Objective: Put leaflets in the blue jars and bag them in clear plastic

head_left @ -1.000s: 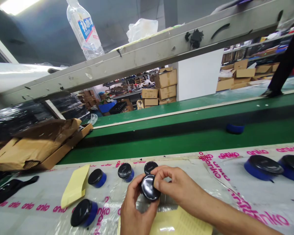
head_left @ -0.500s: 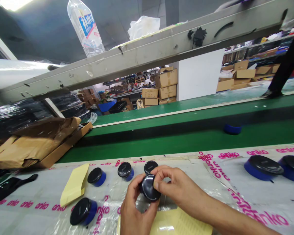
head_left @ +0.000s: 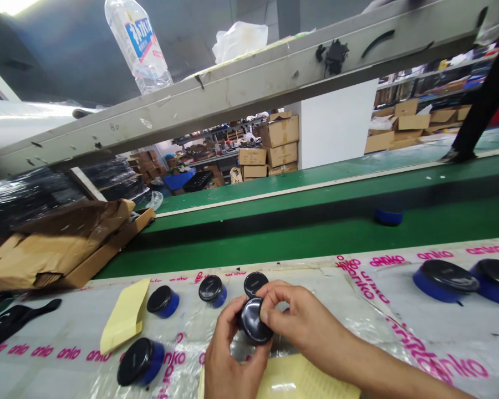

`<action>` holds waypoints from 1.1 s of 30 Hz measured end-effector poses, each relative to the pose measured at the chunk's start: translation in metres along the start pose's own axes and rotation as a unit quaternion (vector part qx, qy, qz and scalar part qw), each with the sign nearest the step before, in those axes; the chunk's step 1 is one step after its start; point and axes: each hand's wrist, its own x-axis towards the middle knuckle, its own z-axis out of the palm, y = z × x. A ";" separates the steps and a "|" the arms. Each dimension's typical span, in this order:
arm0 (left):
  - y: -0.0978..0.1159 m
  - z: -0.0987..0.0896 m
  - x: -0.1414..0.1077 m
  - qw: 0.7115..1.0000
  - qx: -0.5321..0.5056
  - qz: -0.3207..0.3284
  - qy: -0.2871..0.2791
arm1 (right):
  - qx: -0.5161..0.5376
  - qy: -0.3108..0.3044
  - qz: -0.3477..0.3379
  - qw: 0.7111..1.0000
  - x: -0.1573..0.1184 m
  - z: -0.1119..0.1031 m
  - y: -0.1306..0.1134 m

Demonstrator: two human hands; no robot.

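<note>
A round black-topped container (head_left: pixel 255 321) is gripped at its sides by the fingers and thumb of my left hand (head_left: pixel 233 352). My right hand (head_left: pixel 293 313) is closed, its thumb and index finger pinched at the right edge of the glossy top; whether something tiny is between them cannot be made out. Just behind stands another black-lidded container (head_left: pixel 255 283). To the left are blue containers with black lids: one (head_left: pixel 212 291) close by, one (head_left: pixel 163 301) farther off and one (head_left: pixel 140 361) nearer me. Beneath my hands lies a yellow sheet (head_left: pixel 303 379).
A folded yellow paper (head_left: pixel 125 316) lies on the printed plastic sheet (head_left: pixel 341 343). Two larger blue containers (head_left: pixel 444 281) stand at right. Beyond runs a green conveyor belt (head_left: pixel 274 241) carrying a blue round piece (head_left: pixel 388 216). A grey beam (head_left: pixel 233 72) crosses above; a cardboard box (head_left: pixel 108 252) sits left.
The view has shifted slightly. Both hands keep nearly the same hold on the container, and the blue piece on the belt appears a little farther left.
</note>
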 end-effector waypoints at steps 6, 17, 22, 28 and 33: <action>-0.001 0.000 -0.001 1.000 -0.006 -0.004 -0.005 | -0.026 0.023 0.001 0.999 -0.003 0.002 0.001; -0.008 0.000 -0.003 1.000 -0.004 0.002 -0.003 | -0.057 0.040 0.021 0.997 -0.005 0.005 -0.004; -0.006 0.000 -0.003 1.000 -0.013 0.008 0.002 | -0.040 0.029 0.017 0.999 -0.004 0.004 -0.002; -0.001 -0.001 -0.003 0.999 -0.039 -0.002 -0.005 | -0.015 0.063 0.033 0.997 -0.001 0.004 0.003; 0.006 -0.001 -0.003 0.999 -0.042 -0.012 0.002 | 0.070 0.044 0.061 0.995 0.003 0.002 0.004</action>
